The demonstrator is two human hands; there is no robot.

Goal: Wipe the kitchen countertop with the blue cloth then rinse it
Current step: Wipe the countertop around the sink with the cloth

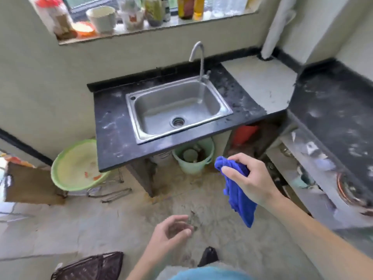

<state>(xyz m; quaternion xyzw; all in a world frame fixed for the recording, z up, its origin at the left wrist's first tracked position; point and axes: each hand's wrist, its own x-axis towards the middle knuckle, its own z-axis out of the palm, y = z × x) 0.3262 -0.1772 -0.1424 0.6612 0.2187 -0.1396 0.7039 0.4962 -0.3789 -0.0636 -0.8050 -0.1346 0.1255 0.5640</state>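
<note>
Right hand (249, 179) grips blue cloth (240, 196), bunched; left hand (171, 232) loose, holding nothing. Spread cloth flat before wiping dusty countertop (115, 128).

The blue cloth (240, 197) hangs crumpled before the dusty black countertop (113, 130).

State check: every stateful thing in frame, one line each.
blue cloth: bunched at the top, hanging in the air, off the countertop
right hand: grips the blue cloth
left hand: relaxed, holds nothing
countertop: streaked with pale smears
sink: drain uncovered
faucet: upright; whether water flows cannot be told
green bucket: upright under the countertop, things inside
</note>
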